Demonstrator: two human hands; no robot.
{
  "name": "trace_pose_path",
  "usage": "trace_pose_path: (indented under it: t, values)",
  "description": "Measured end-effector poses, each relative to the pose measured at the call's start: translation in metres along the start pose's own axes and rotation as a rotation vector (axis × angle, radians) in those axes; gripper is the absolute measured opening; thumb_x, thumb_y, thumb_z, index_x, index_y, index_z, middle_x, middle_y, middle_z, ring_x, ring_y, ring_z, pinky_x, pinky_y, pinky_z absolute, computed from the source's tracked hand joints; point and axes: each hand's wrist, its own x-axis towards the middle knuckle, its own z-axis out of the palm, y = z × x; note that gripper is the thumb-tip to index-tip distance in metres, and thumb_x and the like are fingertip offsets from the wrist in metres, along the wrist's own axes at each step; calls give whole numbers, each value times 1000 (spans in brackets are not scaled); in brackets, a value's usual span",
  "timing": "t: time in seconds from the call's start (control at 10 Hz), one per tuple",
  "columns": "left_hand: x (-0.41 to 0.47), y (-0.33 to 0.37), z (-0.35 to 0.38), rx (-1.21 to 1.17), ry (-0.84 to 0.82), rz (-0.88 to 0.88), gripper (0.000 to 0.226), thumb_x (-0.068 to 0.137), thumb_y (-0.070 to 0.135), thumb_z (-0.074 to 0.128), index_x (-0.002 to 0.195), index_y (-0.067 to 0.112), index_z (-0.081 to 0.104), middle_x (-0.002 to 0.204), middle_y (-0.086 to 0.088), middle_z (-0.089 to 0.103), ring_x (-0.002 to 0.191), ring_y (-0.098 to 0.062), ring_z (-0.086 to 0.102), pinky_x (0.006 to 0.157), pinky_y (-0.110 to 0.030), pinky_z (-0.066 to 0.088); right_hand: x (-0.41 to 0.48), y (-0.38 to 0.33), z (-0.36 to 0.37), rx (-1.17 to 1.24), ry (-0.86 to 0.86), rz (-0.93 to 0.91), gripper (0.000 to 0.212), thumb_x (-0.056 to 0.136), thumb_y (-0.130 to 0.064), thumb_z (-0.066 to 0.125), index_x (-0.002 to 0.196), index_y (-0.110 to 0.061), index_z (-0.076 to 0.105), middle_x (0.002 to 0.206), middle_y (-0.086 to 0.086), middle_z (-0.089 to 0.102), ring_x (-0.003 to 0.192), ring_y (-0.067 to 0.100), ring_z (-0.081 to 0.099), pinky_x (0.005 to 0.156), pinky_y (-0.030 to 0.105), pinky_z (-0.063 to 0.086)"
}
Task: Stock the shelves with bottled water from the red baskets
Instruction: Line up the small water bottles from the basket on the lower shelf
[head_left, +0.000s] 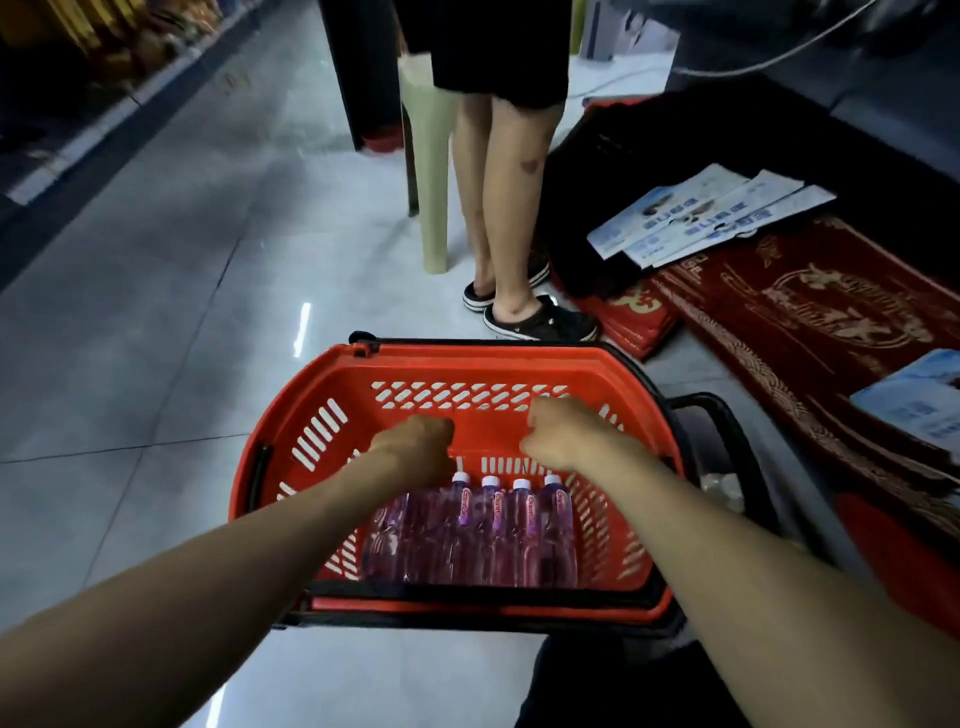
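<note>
A row of clear plastic water bottles (483, 530) with white caps lies along the near wall of the slotted red plastic basket (311, 410). Left hand (421, 449) and right hand (563, 434) hover above them, fingers curled, holding nothing. Full bottles likely feel heavy, slick; grasp mid-body.

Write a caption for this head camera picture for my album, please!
Both hands, left hand and right hand, reach into a red basket holding bottled water.
</note>
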Motion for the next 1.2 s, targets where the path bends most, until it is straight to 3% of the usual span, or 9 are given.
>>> trace_pose_path:
  t: [0.2, 0.4, 0.5, 0.6, 0.7, 0.9, 1.0, 1.1, 1.2]
  values:
    - [57, -10, 81, -229, -195, -71, 30, 94, 25, 52, 113, 4, 63, 116, -15, 67, 96, -26, 64, 74, -32, 48, 66, 33, 86, 200, -154, 185, 39, 77, -23, 53, 112, -9, 66, 112, 11, 69, 99, 30, 66, 79, 28, 51]
    - [84, 6, 145, -581, -319, -334, 43, 87, 28, 65, 123, 4, 60, 117, -13, 66, 95, -24, 60, 93, -40, 53, 96, 73, 144, 330, -163, 444, 46, 93, -24, 54, 136, -7, 48, 133, 15, 59, 118, 31, 59, 88, 31, 48]
    - [97, 14, 184, -564, -380, -340, 26, 92, 24, 59, 110, 7, 66, 84, -2, 60, 84, -19, 58, 75, -30, 52, 104, 88, 167, 355, -251, 504, 33, 98, -18, 50, 128, -5, 57, 126, 13, 62, 114, 28, 61, 80, 27, 46]
    - [105, 23, 197, -475, -407, -328, 16, 93, 22, 57, 94, 9, 66, 80, -2, 59, 76, -14, 58, 62, -22, 46, 121, 98, 188, 534, -278, 621, 40, 98, -19, 50, 135, -5, 53, 125, 15, 62, 109, 28, 63, 87, 32, 50]
    - [118, 31, 198, -513, -438, -381, 15, 92, 19, 60, 95, 6, 65, 87, -7, 63, 76, -15, 59, 61, -21, 48, 132, 103, 204, 664, -319, 728, 49, 98, -25, 48, 143, -6, 42, 123, 15, 61, 103, 27, 63, 83, 35, 53]
    - [143, 37, 194, -431, -649, -362, 24, 93, 17, 60, 113, 4, 63, 107, -11, 65, 96, -22, 64, 82, -31, 55, 142, 113, 222, 593, -357, 776, 63, 84, -17, 70, 140, -3, 43, 113, 13, 65, 87, 21, 67, 77, 33, 60]
    - [147, 37, 189, -408, -749, -396, 31, 98, 19, 54, 125, 4, 61, 116, -13, 63, 109, -23, 60, 88, -30, 50, 143, 115, 222, 612, -407, 754, 64, 84, -15, 71, 141, -3, 42, 117, 12, 63, 83, 17, 60, 66, 26, 54]
    - [147, 35, 198, -414, -733, -408, 32, 100, 21, 51, 125, 2, 58, 114, -11, 61, 108, -21, 60, 86, -29, 51, 146, 120, 232, 706, -392, 762, 54, 86, -14, 68, 136, -6, 48, 112, 11, 64, 78, 17, 62, 69, 29, 58]
    - [142, 34, 209, -350, -708, -411, 27, 97, 25, 58, 108, 0, 61, 105, -12, 64, 82, -17, 63, 89, -31, 53, 144, 116, 222, 815, -459, 763, 43, 87, -8, 65, 128, -2, 55, 109, 17, 66, 97, 31, 67, 88, 42, 57]
